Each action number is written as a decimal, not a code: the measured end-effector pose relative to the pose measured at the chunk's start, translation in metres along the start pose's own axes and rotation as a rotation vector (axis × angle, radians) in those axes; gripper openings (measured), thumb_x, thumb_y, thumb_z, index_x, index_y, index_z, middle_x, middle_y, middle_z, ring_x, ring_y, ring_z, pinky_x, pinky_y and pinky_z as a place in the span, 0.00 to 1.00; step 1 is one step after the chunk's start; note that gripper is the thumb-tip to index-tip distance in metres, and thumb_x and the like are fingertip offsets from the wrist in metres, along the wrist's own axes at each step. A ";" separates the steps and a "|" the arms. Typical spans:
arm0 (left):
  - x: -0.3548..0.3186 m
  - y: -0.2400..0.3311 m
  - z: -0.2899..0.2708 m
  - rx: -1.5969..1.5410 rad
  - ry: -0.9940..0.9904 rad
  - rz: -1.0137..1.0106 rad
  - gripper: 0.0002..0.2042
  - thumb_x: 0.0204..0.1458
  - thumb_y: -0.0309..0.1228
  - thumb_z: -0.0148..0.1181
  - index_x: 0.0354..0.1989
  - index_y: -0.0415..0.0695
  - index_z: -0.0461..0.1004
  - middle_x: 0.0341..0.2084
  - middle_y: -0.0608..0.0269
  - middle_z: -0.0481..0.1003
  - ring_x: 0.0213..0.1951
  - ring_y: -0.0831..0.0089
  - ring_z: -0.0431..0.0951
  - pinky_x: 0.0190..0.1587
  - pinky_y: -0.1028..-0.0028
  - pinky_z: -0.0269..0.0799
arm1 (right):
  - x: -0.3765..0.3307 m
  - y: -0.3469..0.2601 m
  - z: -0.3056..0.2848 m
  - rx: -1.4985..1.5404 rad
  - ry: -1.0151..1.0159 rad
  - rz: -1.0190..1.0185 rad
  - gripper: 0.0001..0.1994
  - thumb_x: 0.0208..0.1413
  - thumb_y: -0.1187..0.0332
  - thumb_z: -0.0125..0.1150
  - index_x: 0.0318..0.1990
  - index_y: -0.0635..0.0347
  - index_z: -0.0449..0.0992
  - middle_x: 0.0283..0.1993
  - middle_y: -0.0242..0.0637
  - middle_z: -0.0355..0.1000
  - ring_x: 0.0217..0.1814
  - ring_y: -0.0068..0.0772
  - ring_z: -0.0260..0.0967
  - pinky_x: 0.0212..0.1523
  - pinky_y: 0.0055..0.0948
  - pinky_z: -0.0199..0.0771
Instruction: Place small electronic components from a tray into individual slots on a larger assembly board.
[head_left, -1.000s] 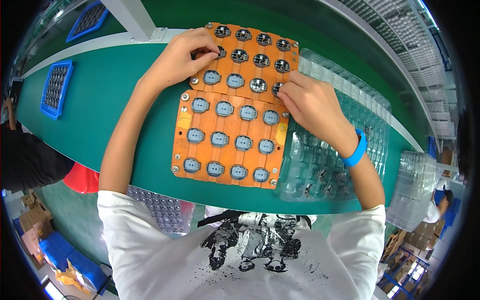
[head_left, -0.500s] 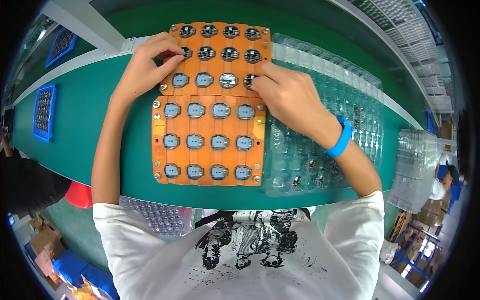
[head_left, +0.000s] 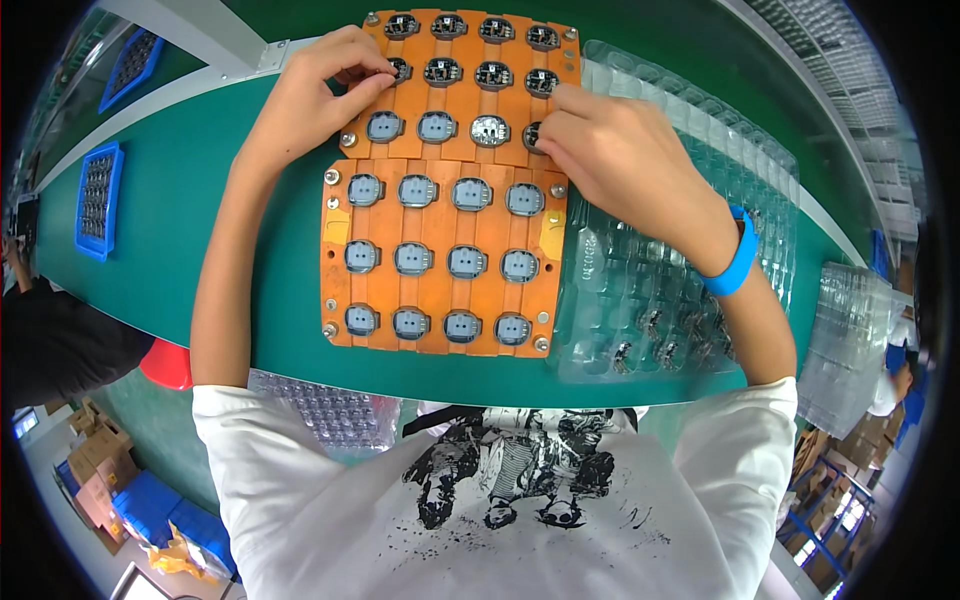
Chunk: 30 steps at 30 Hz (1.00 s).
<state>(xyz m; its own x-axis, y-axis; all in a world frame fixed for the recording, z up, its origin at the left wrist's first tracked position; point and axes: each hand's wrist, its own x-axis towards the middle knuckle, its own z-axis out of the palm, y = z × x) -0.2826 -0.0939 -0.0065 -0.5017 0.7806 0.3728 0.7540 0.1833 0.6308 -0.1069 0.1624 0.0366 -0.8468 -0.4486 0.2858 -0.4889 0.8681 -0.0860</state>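
Two orange fixture plates lie end to end, a far plate [head_left: 465,105] and a near plate [head_left: 440,290]. Rounded grey housings [head_left: 413,258] fill the near plate's seats. In the far plate, dark circuit-board parts [head_left: 442,71] sit in most seats, and one part [head_left: 490,130] looks silvery. My left hand [head_left: 320,90] pinches the edge of a dark circuit-board part [head_left: 400,69] at the far plate's left side. At its right side my right hand [head_left: 625,160], with bent fingers closed, grips another circuit-board part [head_left: 532,134], mostly hidden by the fingertips.
Clear plastic trays [head_left: 640,290] lie right of the plates, with several small dark parts [head_left: 665,350] in them. Stacked clear trays [head_left: 845,340] stand farther right. On the green table [head_left: 200,200], a blue tray [head_left: 98,200] holds parts at left. A metal post [head_left: 205,40] rises behind.
The whole view has shifted, so the plates appear farther up and to the right. Both hands stay at the same seats of the far plate.
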 end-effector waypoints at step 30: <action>0.061 0.179 0.160 0.129 -0.093 0.532 0.04 0.38 0.28 0.64 0.23 0.42 0.78 0.27 0.61 0.71 0.39 0.63 0.72 0.37 0.65 0.68 | -0.219 0.055 -0.077 -0.071 0.056 0.648 0.07 0.46 0.81 0.66 0.35 0.67 0.80 0.30 0.40 0.68 0.26 0.37 0.65 0.28 0.32 0.65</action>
<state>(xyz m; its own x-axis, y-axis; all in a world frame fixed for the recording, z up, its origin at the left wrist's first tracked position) -0.1104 0.0819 0.0205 -0.0021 0.8339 0.5519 0.9418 -0.1839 0.2815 0.0674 0.3243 0.0425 -0.9522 0.1803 0.2467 0.1335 0.9717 -0.1949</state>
